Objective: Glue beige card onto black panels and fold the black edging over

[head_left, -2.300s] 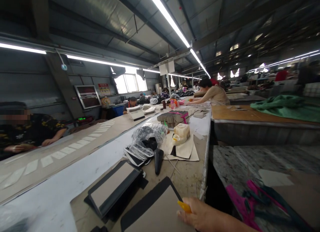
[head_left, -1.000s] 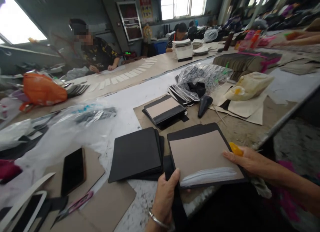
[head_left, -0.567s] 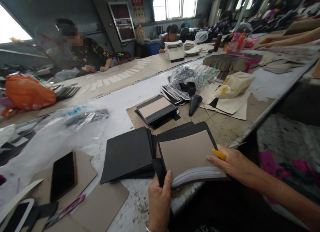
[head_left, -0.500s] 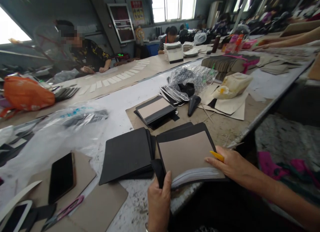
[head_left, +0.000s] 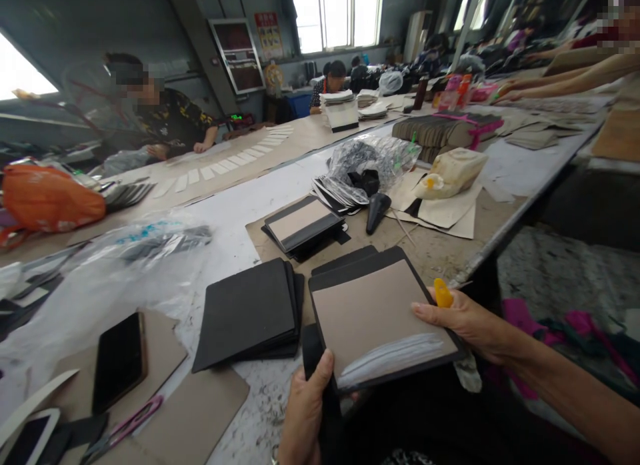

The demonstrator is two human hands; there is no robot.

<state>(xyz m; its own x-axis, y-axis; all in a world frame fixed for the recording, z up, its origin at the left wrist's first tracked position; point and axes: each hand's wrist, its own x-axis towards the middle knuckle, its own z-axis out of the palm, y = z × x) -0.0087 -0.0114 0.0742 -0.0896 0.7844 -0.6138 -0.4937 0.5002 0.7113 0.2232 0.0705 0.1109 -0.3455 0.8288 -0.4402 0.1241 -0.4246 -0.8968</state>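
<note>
Your left hand (head_left: 306,401) and right hand (head_left: 467,323) grip the panel (head_left: 370,305) between them, the right also holding a yellow object (head_left: 443,293); you're seemingly steadying it, and moving it calls for grips clear of the white streak (head_left: 395,358).

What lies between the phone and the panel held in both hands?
Chiefly the stack of black panels, right beside the held panel; brown card shows next to the phone. This is visible in the head view.
</note>
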